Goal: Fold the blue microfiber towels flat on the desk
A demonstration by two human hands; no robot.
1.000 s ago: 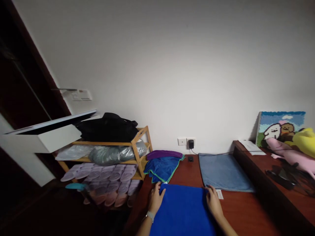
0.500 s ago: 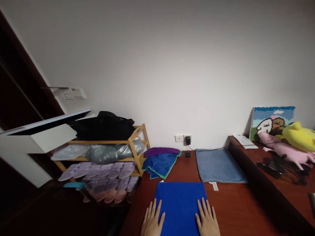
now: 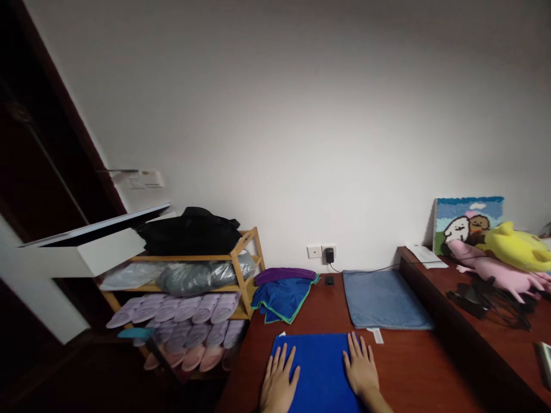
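A bright blue cloth lies flat on the reddish-brown table at the bottom of the head view. My left hand rests palm down on its left part, fingers spread. On the cloth's right part my right hand lies flat in the same way. Neither hand grips anything. A small white tag sticks out at the cloth's far left corner.
Behind the cloth lie a grey-blue towel and a crumpled blue cloth with green edging under a purple one. A wooden rack with slippers and bags stands left. A raised ledge with plush toys runs along the right.
My hands came back from the cloth's far corners and now lie flat on it with spread fingers. The view has shifted a little; the cloth lies smooth.
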